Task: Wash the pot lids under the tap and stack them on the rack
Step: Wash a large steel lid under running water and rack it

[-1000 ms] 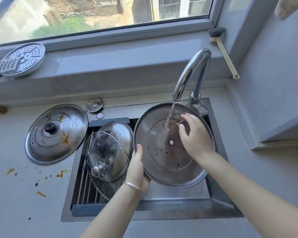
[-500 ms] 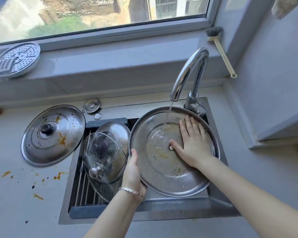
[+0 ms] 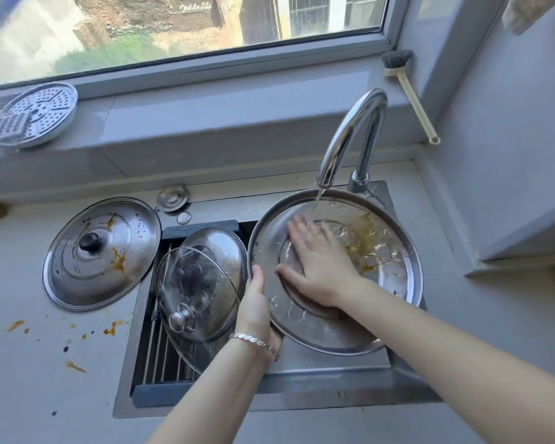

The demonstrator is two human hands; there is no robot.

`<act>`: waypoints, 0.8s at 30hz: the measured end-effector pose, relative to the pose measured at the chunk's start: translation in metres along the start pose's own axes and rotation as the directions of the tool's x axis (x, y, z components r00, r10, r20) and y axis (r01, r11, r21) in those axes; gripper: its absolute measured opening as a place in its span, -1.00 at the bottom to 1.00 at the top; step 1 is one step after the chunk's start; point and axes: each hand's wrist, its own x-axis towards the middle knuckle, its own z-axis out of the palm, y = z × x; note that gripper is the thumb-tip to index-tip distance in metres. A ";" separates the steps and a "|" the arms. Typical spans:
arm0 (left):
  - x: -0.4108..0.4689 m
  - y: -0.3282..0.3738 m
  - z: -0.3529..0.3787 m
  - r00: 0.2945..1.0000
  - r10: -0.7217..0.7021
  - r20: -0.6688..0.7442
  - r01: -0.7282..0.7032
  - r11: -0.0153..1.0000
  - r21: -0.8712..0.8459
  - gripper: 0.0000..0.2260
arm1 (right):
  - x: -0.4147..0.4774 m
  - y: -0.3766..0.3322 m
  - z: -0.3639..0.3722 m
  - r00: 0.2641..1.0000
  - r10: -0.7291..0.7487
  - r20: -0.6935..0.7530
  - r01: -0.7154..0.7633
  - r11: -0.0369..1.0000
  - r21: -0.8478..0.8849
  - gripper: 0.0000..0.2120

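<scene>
Kitchen sink (image 3: 407, 373) w/ tap (image 3: 350, 136) running, left hand (image 3: 257, 310) gripping steel lid (image 3: 394, 277) rim, right hand (image 3: 318, 267) flat inside it, fingers straight, 2 lids on rack (image 3: 161, 357).

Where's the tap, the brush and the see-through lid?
tap (image 3: 345, 136): head view, on its curved metal neck.
brush (image 3: 414, 104): head view, on its pale handle.
see-through lid (image 3: 199, 283): head view, on its glass dome, above the knob.

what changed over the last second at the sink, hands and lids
The right hand went from fingertips under the tap to flat on the big steel lid, then slid left across it; orange residue now shows on its right side. The left hand still grips the left rim, the water still runs, the glass lid and the stained counter lid stayed put.
</scene>
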 end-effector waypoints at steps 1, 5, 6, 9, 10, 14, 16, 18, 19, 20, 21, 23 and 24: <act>-0.001 -0.002 0.002 1.000 0.017 0.001 -0.017 1.000 0.015 -0.59 | -0.005 -0.013 0.005 0.991 -0.130 0.005 0.130 0.991 0.025 -0.28; -0.006 0.000 0.000 1.000 0.002 -0.011 -0.002 0.999 0.042 -0.59 | -0.001 -0.007 0.005 0.987 -0.159 0.006 0.159 0.987 0.004 -0.22; -0.004 0.000 -0.005 1.000 -0.006 -0.017 0.007 0.999 0.053 -0.58 | 0.003 0.002 0.001 0.998 -0.056 -0.012 0.056 0.998 -0.009 -0.23; 0.001 0.000 -0.009 0.999 0.000 -0.041 0.005 0.993 0.116 -0.54 | 0.006 0.004 0.000 0.989 0.146 -0.025 -0.146 0.989 -0.027 -0.30; 0.000 -0.001 -0.007 0.999 -0.003 -0.043 0.009 0.991 0.133 -0.54 | 0.004 -0.004 0.002 0.994 0.108 -0.010 -0.108 0.994 0.000 -0.31; -0.003 0.000 -0.002 0.996 0.012 -0.091 0.003 0.986 0.167 -0.58 | -0.006 -0.023 0.007 0.981 -0.173 0.088 0.169 0.985 0.046 -0.20; -0.005 0.006 -0.001 0.992 0.060 -0.111 -0.031 0.969 0.245 -0.58 | -0.002 -0.011 0.000 0.990 -0.131 0.058 0.132 0.991 -0.016 -0.15; -0.005 0.013 0.001 0.977 0.189 -0.100 -0.123 0.879 0.460 -0.62 | -0.002 -0.004 -0.004 0.998 -0.058 0.022 0.059 0.997 -0.046 -0.18; -0.007 0.017 0.005 0.951 0.293 -0.099 -0.186 0.798 0.573 -0.74 | -0.004 -0.002 -0.004 1.000 -0.009 0.018 0.010 1.000 -0.020 -0.23; -0.011 0.020 0.010 0.916 0.395 -0.068 -0.257 0.708 0.658 -0.83 | -0.007 -0.001 -0.003 0.999 0.047 0.015 -0.047 0.998 0.033 -0.27; -0.014 0.023 0.015 0.875 0.483 -0.021 -0.313 0.600 0.736 -0.84 | -0.010 0.002 -0.001 0.994 0.105 0.018 -0.106 0.990 0.092 -0.32; -0.028 0.031 0.028 0.824 0.559 0.094 -0.347 0.365 0.864 -0.82 | -0.020 0.009 0.004 0.980 0.188 0.063 -0.196 0.968 0.159 -0.39; -0.032 0.033 0.031 0.807 0.575 0.134 -0.327 0.245 0.913 -0.74 | -0.025 0.013 0.007 0.974 0.207 0.095 -0.219 0.964 0.153 -0.43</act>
